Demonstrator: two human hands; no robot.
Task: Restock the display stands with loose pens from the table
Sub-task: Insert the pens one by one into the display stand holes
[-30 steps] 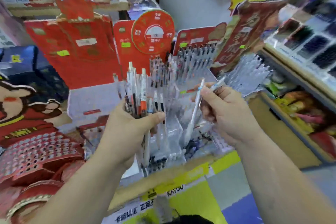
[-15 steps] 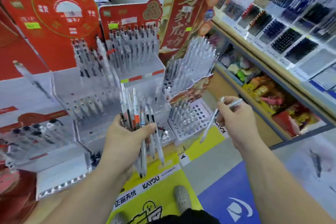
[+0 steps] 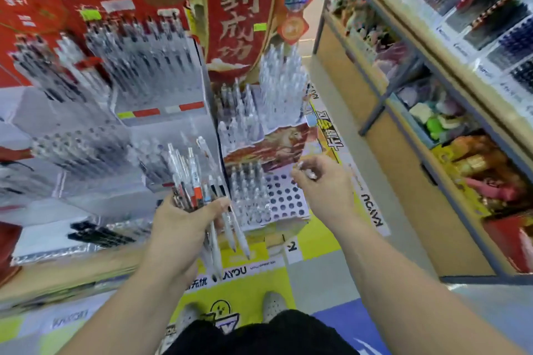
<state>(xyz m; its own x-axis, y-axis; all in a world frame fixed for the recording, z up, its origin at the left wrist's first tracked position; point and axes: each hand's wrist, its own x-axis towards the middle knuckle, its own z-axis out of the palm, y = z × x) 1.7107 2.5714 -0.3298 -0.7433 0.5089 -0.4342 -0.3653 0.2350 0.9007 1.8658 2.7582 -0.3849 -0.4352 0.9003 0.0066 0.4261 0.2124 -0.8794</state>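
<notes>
My left hand (image 3: 184, 228) grips a bundle of loose pens (image 3: 199, 181), white barrels with red, blue and black bands, tips pointing down. My right hand (image 3: 323, 184) pinches a single white pen (image 3: 305, 171) just above a low white display stand (image 3: 284, 199) with rows of round holes. The stand's left rows hold clear pens; its right rows show open holes. A taller tier of clear pens (image 3: 277, 89) rises behind it.
Red cardboard display stands (image 3: 138, 46) filled with pens stand to the left on the table (image 3: 72, 271). A red banner (image 3: 239, 8) hangs in the middle. A wooden shelf unit (image 3: 403, 130) with stationery runs along the right. My shoes (image 3: 274, 304) stand on yellow floor stickers.
The view has swung right and down. My right hand moved down with its pen to the perforated stand. My left hand still holds the bundle.
</notes>
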